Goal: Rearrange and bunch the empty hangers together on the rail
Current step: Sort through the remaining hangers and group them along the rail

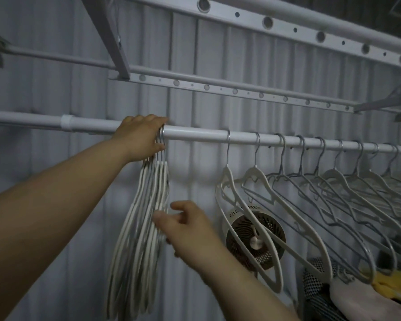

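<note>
A white rail (195, 133) runs across the view. My left hand (140, 135) lies over it and grips the metal hooks of a tight bunch of white hangers (139, 228) that hangs straight down. My right hand (185, 225) is lower, its thumb and fingers loosely spread and touching the right edge of that bunch. To the right, several more empty white and grey hangers (310, 195) hang spaced apart along the rail, the nearest one (232, 193) a clear gap away from the bunch.
A round brown-and-white fan (256, 240) stands behind the nearest loose hangers. Clothes and a mesh basket (347, 293) lie at the lower right. A perforated drying rack (241, 90) hangs overhead. A corrugated grey wall is behind everything.
</note>
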{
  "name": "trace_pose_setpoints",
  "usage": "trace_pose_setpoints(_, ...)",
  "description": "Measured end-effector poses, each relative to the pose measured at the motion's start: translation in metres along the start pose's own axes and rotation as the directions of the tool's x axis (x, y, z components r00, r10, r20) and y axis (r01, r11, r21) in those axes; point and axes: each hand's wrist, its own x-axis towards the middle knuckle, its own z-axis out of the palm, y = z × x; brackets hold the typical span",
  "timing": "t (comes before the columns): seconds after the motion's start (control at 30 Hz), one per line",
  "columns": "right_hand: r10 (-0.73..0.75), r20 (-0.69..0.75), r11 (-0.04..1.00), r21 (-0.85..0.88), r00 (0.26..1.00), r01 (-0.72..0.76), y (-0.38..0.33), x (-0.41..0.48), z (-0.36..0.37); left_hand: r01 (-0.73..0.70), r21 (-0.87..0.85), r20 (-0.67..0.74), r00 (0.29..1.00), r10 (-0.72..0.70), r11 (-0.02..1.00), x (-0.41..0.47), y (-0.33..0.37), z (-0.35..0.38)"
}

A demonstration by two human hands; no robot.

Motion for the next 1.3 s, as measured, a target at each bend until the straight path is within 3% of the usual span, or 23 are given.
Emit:
trace_pose_setpoints(0.07, 0.058, 0.099, 0.994, 0.081, 0.993, -0.066, 0.002, -0.002, 0.007, -0.001, -0.005, -0.014, 1.000, 0.001, 1.000, -0.001, 0.000, 0.002)
trace_pose_setpoints(0.2, 0.107, 0.164, 0.954, 0.263, 0.981, -0.148, 0.000, -0.005, 0.007, 0.002, -0.003, -0.034, 0.999, -0.002, 1.000, -0.001, -0.001, 0.004)
trace_pose_setpoints(0.5, 0.107, -0.001, 0.935, 0.341, 0.994, -0.100, 0.006, -0.005, -0.007, 0.023, 0.005, -0.048, 0.999, -0.023, 1.000, -0.001, -0.002, 0.005)
trace_pose_setpoints(0.7, 0.100, -0.193, 0.954, 0.298, 0.976, -0.039, 0.012, -0.006, -0.024, 0.026, 0.015, -0.051, 0.998, -0.025, 1.000, -0.001, -0.002, 0.005)
trace_pose_setpoints(1.3, 0.110, -0.311, 0.970, 0.242, 0.944, -0.034, 0.024, -0.015, -0.057, 0.012, 0.035, -0.053, 0.999, -0.010, 0.999, 0.000, 0.003, 0.007)
